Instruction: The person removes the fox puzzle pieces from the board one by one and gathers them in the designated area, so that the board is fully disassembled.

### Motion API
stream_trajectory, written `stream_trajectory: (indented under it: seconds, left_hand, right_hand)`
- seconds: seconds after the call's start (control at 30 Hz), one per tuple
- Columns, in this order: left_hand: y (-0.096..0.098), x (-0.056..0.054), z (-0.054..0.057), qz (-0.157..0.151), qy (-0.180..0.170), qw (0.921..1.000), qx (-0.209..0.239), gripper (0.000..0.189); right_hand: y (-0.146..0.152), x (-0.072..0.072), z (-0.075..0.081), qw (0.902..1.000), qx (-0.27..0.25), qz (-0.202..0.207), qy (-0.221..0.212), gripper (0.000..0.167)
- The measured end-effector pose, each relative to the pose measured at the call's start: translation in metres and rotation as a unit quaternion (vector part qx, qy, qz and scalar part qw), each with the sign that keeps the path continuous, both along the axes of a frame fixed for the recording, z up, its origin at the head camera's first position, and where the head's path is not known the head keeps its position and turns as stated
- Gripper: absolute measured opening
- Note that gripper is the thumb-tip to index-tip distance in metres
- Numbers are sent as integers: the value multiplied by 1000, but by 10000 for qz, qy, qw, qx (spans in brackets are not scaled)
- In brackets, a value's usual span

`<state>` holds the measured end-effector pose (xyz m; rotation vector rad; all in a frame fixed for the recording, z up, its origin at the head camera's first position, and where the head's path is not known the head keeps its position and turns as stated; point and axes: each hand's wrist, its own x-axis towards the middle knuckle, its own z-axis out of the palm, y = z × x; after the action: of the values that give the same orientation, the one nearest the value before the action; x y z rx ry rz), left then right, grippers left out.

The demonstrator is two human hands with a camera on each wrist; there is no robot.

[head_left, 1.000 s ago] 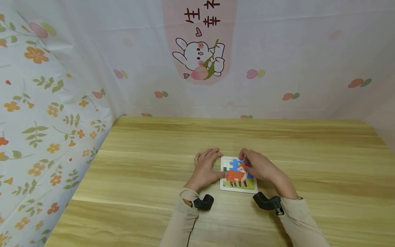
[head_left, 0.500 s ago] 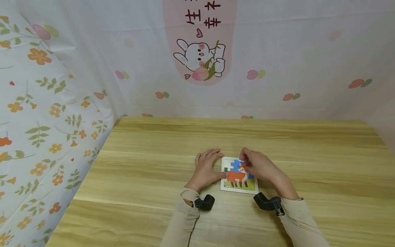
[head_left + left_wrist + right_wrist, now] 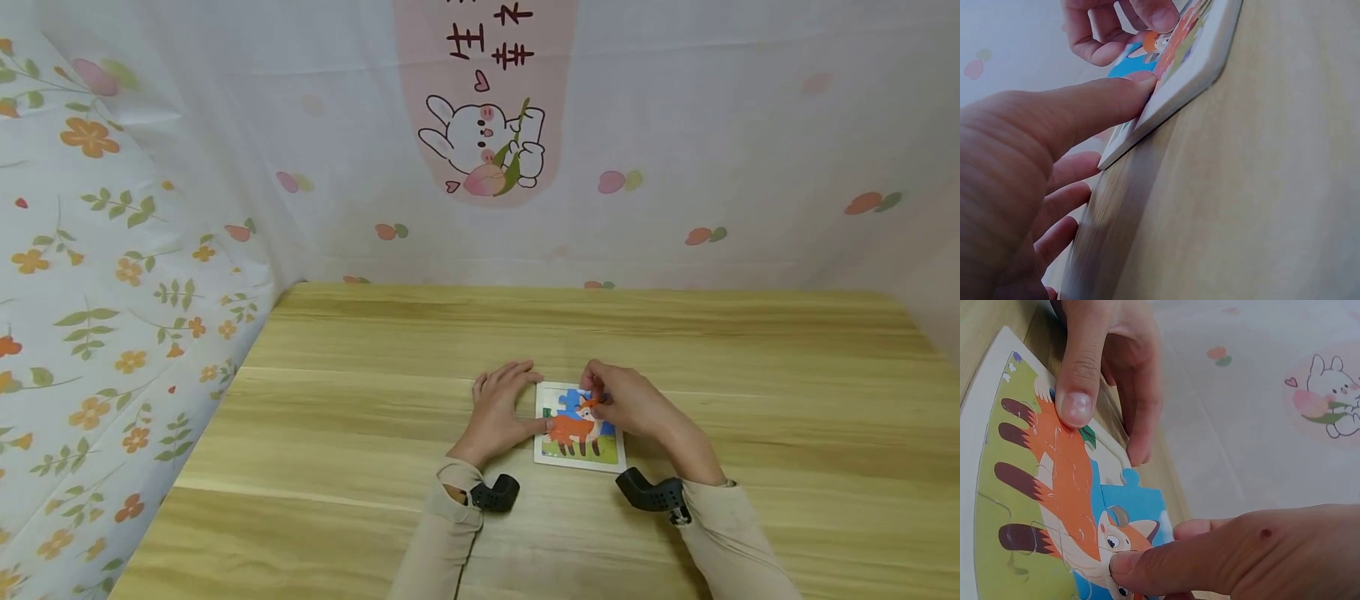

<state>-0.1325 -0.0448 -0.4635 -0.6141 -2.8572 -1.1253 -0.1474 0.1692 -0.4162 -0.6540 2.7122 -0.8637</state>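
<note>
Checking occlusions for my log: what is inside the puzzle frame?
Fox puzzle pieces, with a bare white patch near the left hand. What lies directly beneath the right hand can't be fully seen.

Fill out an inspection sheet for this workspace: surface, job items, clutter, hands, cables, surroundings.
Surface: wood-grain table.
Job items: fox puzzle in white tray; gap toward upper left, head view.
Clutter: nothing seen.
Hands: left hand has its thumb on the puzzle; right hand has its thumb on the fox's face, pinching unclear.
Cables: thin dark line along left sleeve; cord or seam, cannot tell.
Surroundings: rabbit-print cloth behind, floral cloth at left.
</note>
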Motion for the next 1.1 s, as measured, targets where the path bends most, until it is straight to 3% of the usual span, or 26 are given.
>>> stream_trajectory:
  seconds: [0.2,0.63,1.1]
  left_hand:
    - [-2,0,1,6,-10,10000,2,61]
    - [-1,0,1,-15,-79,10000,-34,61]
    - [-1,0,-1,-35,-110,9999,-39,60]
  right_hand:
    - [-1,0,-3,9999,-49,-104,-41,26]
    - [2,0,-6,9998,36,142,147,24]
    - [3,-1,-3,9999,21,-33,-109,17]
